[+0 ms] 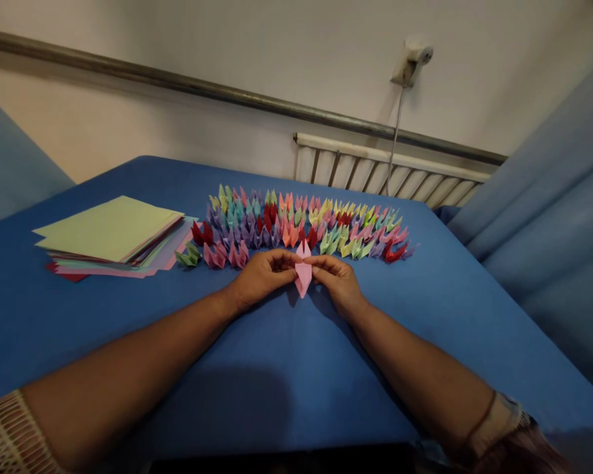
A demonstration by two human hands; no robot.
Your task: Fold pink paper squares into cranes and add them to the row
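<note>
- Head view, work position: the person's left hand (267, 275) and right hand (340, 284) meet at the near edge of the rows, at mid-width of the blue table surface (356, 388).
- Workpiece: a pink folded paper piece (303, 276) is located between the two hands, with one pointed end toward the far side and the other toward the near side.
- Left grip: thumb and fingers pinch the left edge of the workpiece.
- Right grip: thumb and fingers pinch the right edge of the same piece.
- Far of the hands: folded paper figures (290, 234) stand close together in several rows, in purple, pink, red, orange, yellow, green and turquoise.
- Row ends, near side: a green figure (188, 255) stands at the left; a red figure (395, 251) stands toward the right.
- Left of the rows: a stack of paper sheets (111, 229) lies flat with uneven edges. The top sheets are pale yellow-green; pink, lilac and red edges show below.
- Far side: a metal rail (217, 91) runs along the wall (257, 39), above a radiator (353, 172). A cord (396, 125) hangs from a wall fixture (408, 66).
- Right side: a blue curtain (543, 197) hangs beside the table surface.
</note>
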